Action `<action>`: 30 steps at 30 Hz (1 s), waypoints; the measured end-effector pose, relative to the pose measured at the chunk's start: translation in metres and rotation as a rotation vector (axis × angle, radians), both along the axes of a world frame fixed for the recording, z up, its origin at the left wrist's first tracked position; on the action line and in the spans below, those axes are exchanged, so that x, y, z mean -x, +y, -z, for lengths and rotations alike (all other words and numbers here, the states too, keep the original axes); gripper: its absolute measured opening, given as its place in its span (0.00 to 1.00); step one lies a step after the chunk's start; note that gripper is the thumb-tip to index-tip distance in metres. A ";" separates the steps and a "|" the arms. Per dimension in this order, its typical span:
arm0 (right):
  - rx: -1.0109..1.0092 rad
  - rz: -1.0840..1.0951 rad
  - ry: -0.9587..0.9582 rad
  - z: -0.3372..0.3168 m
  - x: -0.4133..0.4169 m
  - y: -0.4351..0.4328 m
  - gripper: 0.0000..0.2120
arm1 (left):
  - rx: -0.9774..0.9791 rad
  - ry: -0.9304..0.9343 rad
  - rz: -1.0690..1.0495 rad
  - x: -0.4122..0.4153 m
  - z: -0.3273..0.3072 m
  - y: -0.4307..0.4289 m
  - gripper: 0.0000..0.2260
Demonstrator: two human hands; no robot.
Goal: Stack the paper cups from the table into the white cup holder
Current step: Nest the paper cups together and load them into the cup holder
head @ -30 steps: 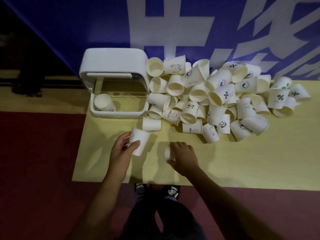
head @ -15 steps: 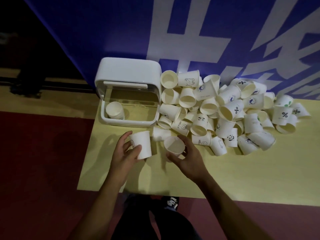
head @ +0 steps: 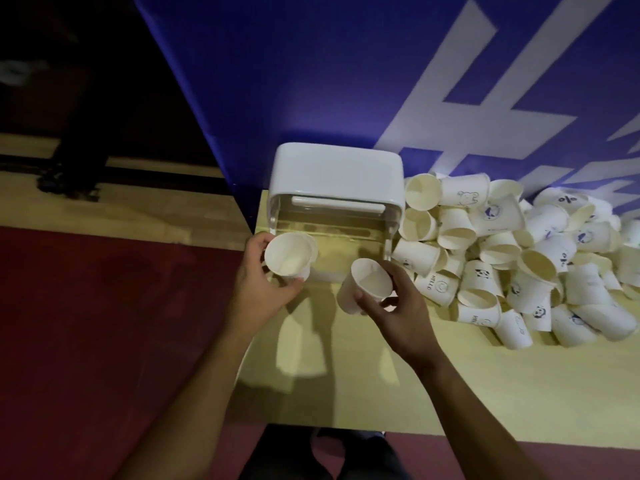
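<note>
The white cup holder [head: 337, 171] stands at the table's back left corner, its open front facing me. My left hand [head: 258, 289] grips a white paper cup [head: 287, 258], mouth up, right at the holder's left front; another cup's rim peeks out behind it. My right hand [head: 398, 306] holds a second paper cup [head: 363, 282], mouth up and tilted, in front of the holder's right side. A big pile of paper cups [head: 519, 258] lies to the right of the holder.
The yellow table [head: 485, 393] has bare surface in front of the pile. A blue wall with white lettering [head: 346, 81] rises just behind the holder. Red floor [head: 104, 341] lies to the left, and my legs show below the table's front edge.
Both hands have lifted their cups and moved toward the holder. The left cup now sits at the holder's left opening, over the cup that stood inside. The view has shifted left.
</note>
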State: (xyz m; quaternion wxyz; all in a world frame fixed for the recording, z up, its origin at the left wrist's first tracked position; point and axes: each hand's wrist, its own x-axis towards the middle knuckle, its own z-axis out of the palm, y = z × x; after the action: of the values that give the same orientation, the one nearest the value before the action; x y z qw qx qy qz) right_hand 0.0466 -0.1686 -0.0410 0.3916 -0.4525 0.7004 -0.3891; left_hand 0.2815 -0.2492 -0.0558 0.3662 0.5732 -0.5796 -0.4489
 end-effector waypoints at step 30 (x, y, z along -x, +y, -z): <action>0.137 -0.044 0.201 0.011 -0.058 -0.076 0.37 | -0.029 -0.544 0.332 -0.002 0.081 -0.079 0.42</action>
State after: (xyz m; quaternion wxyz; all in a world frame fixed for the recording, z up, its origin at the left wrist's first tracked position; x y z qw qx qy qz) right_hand 0.1050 -0.2449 -0.0524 0.2960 -0.5302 0.6978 -0.3801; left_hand 0.2837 -0.3285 -0.1367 0.1112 0.5749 -0.7356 -0.3407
